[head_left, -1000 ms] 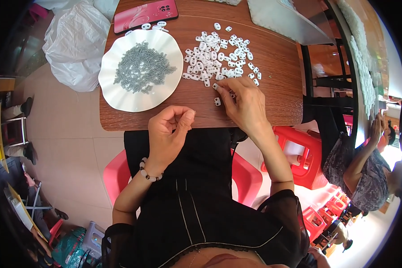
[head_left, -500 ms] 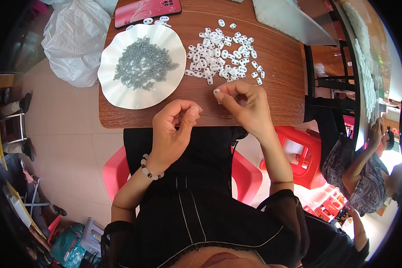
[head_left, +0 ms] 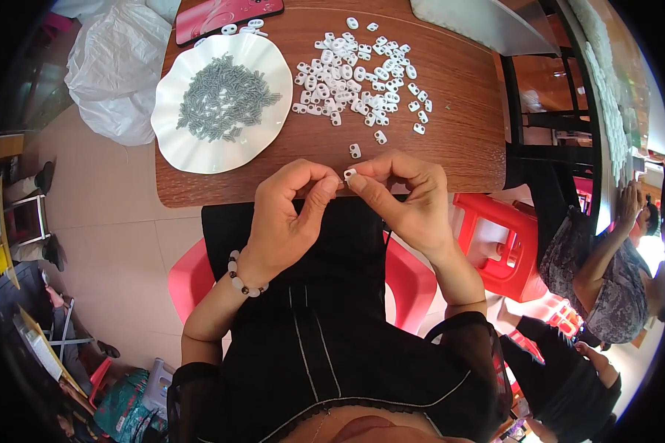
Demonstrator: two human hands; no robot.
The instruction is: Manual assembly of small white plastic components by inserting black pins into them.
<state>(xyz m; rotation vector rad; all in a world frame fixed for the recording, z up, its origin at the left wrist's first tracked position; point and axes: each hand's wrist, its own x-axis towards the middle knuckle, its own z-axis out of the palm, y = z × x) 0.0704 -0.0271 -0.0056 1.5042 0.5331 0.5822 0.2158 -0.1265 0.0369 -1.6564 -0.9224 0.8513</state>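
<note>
At the near edge of the brown table [head_left: 465,166] my two hands meet fingertip to fingertip. My right hand [head_left: 414,203] pinches a small white plastic piece with two holes [head_left: 349,174] between thumb and forefinger. The thumb and forefinger of my left hand [head_left: 284,218] are pressed together right beside that piece; whatever they hold is too small to make out. Just beyond my fingers lies a loose white two-hole piece [head_left: 355,151]. A heap of the same white pieces [head_left: 340,72] spreads further back. Left of it, a wavy-rimmed white plate [head_left: 270,133] holds many tiny grey spring-like coils [head_left: 227,100].
A pink phone [head_left: 225,16] lies at the far left, with a few white pieces [head_left: 253,26] near it. A white plastic bag [head_left: 118,74] hangs beside the table. Red stools [head_left: 502,247] and another person [head_left: 595,277] are to the right.
My hands were apart and have come together, the right one moving left and nearer to me. The white piece now shows plainly in its fingers. The whole view has shifted slightly.
</note>
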